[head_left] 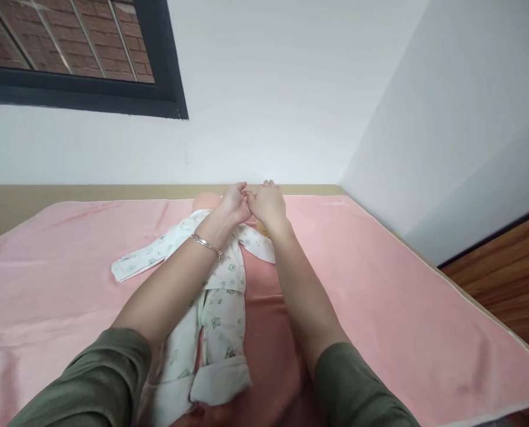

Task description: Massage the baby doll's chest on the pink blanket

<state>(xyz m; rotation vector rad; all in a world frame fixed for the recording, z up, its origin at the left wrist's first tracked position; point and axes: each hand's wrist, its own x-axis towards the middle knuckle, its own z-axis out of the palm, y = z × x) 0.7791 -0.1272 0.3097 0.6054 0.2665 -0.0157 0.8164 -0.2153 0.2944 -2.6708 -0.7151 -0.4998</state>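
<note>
My left hand (236, 203) is held palm up with its fingers loosely bent, and no object shows in it. Beside it, my right hand (268, 203) has its back toward me; its fingertips point away and its thumb side meets my left hand. Beneath both arms lies a doll in a white printed top (224, 270) and matching trousers (224, 326), one cuff folded up. The doll's pinkish head (206, 201) shows partly behind my left hand. A small yellowish thing (263, 229) peeks out by my right wrist, mostly hidden.
A pink cloth (357, 284) with some creases covers the surface, whose tan edge (91, 193) meets the white wall (264, 107). A dark-framed window (171, 89) is at upper left. Wooden panelling (513, 284) stands at right.
</note>
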